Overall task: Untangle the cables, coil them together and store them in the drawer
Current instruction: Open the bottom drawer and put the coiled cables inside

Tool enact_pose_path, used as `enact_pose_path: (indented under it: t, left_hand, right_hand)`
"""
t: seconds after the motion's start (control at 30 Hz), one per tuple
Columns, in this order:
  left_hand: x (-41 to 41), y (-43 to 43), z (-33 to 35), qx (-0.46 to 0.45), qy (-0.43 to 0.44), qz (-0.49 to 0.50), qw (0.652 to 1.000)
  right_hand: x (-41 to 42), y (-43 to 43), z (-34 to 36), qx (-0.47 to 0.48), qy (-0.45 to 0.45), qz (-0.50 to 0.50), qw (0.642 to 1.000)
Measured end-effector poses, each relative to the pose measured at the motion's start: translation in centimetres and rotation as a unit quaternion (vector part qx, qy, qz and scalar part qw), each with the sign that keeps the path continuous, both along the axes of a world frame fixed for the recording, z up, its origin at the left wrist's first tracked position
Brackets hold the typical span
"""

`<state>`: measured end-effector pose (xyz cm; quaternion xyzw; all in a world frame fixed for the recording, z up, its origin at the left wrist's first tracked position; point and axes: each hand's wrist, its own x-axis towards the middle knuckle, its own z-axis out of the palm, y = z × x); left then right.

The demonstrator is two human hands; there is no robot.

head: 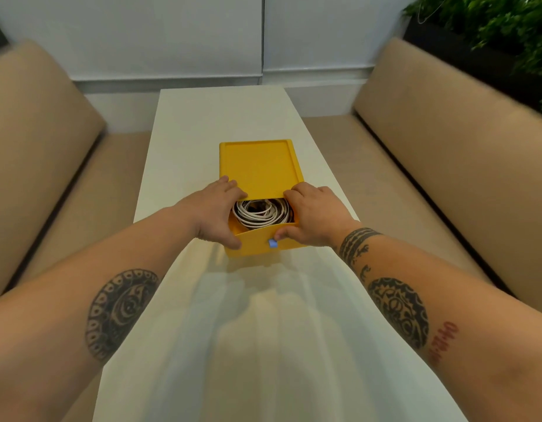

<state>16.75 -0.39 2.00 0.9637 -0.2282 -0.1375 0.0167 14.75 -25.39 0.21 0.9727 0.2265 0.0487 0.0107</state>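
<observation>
Both hands were on the yellow box, one to each side, and the drawer stood partly pulled out toward the person! On the left, the left hand (216, 213) was spread wide, fingers laid along the front left corner of the box (259, 169) and thumb hooked down over the drawer (257, 243) front — clamped across the two parts, not holding anything loose. Between the hands lay the cables (262, 212), white and dark loops coiled together, sitting inside the open drawer and just showing under the lid edge. Over to the right, the right hand (314, 217) mirrored it: fingers on the box's front right corner, thumb pressed to the drawer front just beside the small blue tab (273, 243). The box ran lengthwise away from the person along the white tabletop (199, 123), dead centre, both hands equally near. To my eye, coiling and storing looked finished; what remained was a straight push away from the body to shut the drawer.
</observation>
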Motion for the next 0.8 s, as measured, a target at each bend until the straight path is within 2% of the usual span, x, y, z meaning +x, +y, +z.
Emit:
enact_pose_path:
  t: [0.23,0.37,0.6,0.8]
  left_hand:
    - [0.3,0.1,0.3,0.005,-0.059,0.012,0.998]
    - [0.6,0.2,0.0,-0.012,-0.08,0.025,0.996]
    - [1.2,-0.2,-0.6,-0.048,-0.144,0.07,0.986]
    - [1.9,-0.9,-0.7,-0.021,-0.169,0.107,0.98]
  right_hand:
    - [1.9,0.1,-0.4,-0.006,-0.019,0.024,0.999]
    - [2.2,0.3,-1.0,0.028,-0.013,0.022,0.999]
    - [3.7,1.6,-2.2,0.098,-0.065,-0.002,0.993]
    - [4.5,2.0,-3.1,0.135,-0.086,-0.027,0.987]
